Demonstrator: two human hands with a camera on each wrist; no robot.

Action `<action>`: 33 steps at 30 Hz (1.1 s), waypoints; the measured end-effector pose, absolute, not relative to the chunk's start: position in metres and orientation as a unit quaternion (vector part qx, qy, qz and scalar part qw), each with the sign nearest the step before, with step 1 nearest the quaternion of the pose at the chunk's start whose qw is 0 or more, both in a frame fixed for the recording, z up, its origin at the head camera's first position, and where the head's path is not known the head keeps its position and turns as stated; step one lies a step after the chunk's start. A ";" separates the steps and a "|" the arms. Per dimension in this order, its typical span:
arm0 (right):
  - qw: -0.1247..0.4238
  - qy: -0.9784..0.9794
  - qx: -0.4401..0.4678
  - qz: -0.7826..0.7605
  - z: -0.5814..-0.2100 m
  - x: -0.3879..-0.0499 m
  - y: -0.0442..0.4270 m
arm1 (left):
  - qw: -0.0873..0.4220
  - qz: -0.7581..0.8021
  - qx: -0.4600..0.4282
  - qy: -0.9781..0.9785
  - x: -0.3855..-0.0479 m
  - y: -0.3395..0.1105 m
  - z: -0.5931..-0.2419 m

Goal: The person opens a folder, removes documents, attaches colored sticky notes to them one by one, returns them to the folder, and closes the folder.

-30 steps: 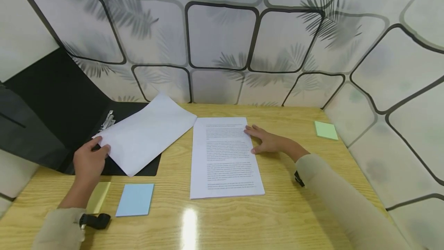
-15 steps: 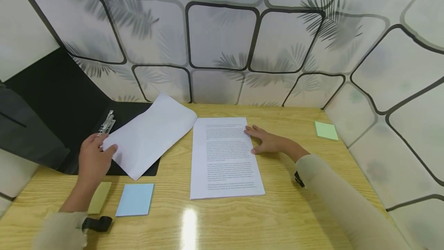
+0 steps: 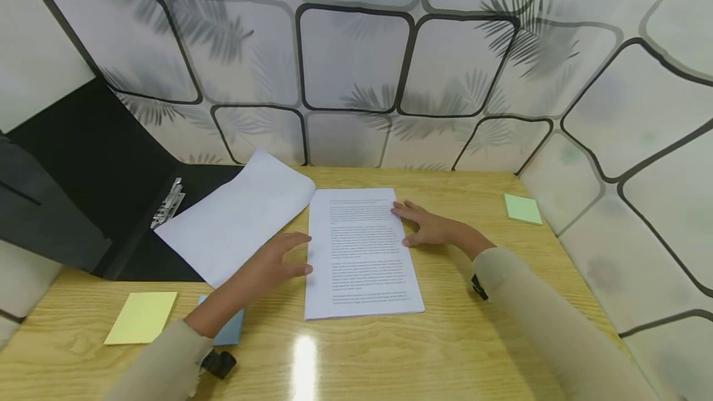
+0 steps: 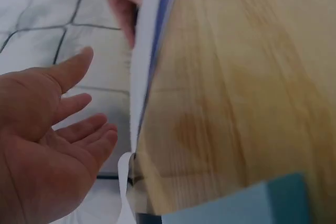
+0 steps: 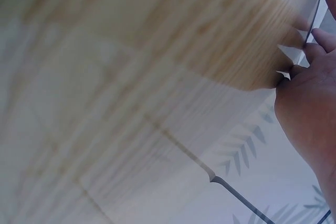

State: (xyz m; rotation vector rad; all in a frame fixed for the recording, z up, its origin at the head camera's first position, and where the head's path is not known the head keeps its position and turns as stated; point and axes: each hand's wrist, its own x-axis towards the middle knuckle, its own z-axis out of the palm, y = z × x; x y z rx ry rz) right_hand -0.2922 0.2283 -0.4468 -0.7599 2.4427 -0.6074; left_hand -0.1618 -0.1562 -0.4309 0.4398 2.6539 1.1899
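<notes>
A stack of printed sheets (image 3: pixel 362 258) lies near the middle of the wooden table. At its right edge rests the right hand (image 3: pixel 426 226), fingertips on the sheets and thumb by the side; the right wrist view shows this hand (image 5: pixel 310 93) at the stack's edge. The left hand (image 3: pixel 275 262) is at the stack's left edge, fingers spread apart with nothing between them. In the left wrist view the left hand (image 4: pixel 58 135) has its fingers loosely extended beside the stack's edge (image 4: pixel 144 51). Blank white paper (image 3: pixel 239 209) lies across an opened black folder (image 3: pixel 150 258).
The folder's metal clip (image 3: pixel 169 204) shows beside the blank paper. Yellow sticky notes (image 3: pixel 142 319) lie at the left, blue ones (image 3: pixel 229 330) partly under the left forearm, green ones (image 3: pixel 522 209) at the far right. A patterned wall (image 3: pixel 356 60) stands behind the table (image 3: pixel 379 357).
The left hand has let go of the blank paper and moved right to the printed stack's left edge. The blank paper lies down over the folder. The right hand has stayed in place.
</notes>
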 end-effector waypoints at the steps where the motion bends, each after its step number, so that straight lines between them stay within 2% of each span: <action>1: 0.253 0.899 -0.279 -0.221 -0.447 -0.292 0.228 | 0.114 0.388 0.158 0.901 -0.165 -0.152 -0.434; 9: 0.253 0.900 -0.279 -0.219 -0.448 -0.291 0.228 | 0.181 0.308 0.185 0.916 -0.172 -0.140 -0.448; 22: 0.242 0.902 -0.264 -0.243 -0.441 -0.288 0.231 | 0.182 0.290 0.191 0.920 -0.173 -0.140 -0.449; 28: 0.191 0.914 -0.235 -0.271 -0.436 -0.291 0.261 | 0.182 0.293 0.191 0.919 -0.173 -0.140 -0.449; 33: 0.146 0.935 -0.196 -0.257 -0.434 -0.295 0.319 | 0.183 0.298 0.187 0.918 -0.172 -0.139 -0.447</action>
